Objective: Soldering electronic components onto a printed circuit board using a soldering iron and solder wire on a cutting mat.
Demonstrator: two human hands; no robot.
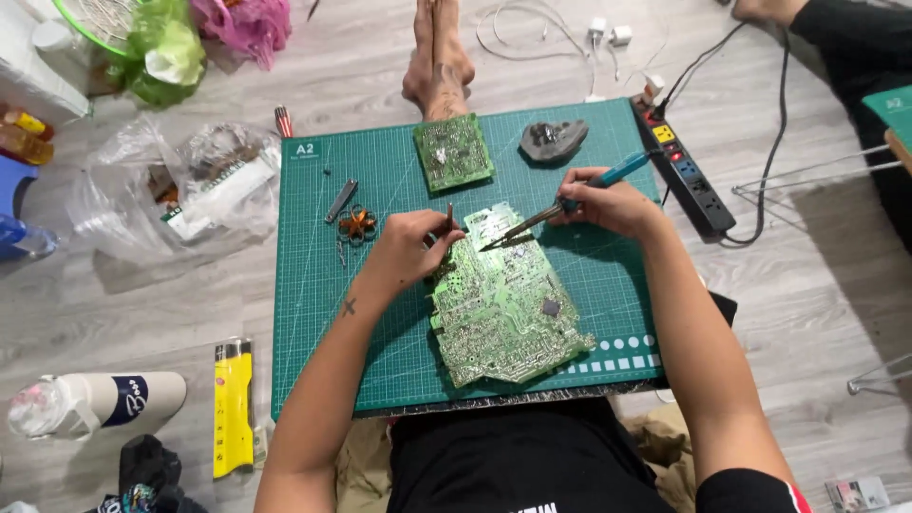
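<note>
A large green circuit board [508, 304] lies solder side up on the green cutting mat [313, 332]. My right hand [613, 204] grips a blue-handled soldering iron [570, 201], its tip resting on the board's upper edge. My left hand [410, 242] pinches a thin dark rod that looks like tweezers [449, 217], beside the same spot and touching the board's left edge. A smaller green circuit board [453, 152] lies further up the mat.
A grey lump like a sponge holder [553, 140], a small orange part [357, 224] and a metal clip [341, 200] sit on the mat. A power strip [686, 171] lies right, plastic bags [180, 185] left, a yellow tool [233, 407] and bottle [95, 404] lower left. My feet [437, 57] rest beyond the mat.
</note>
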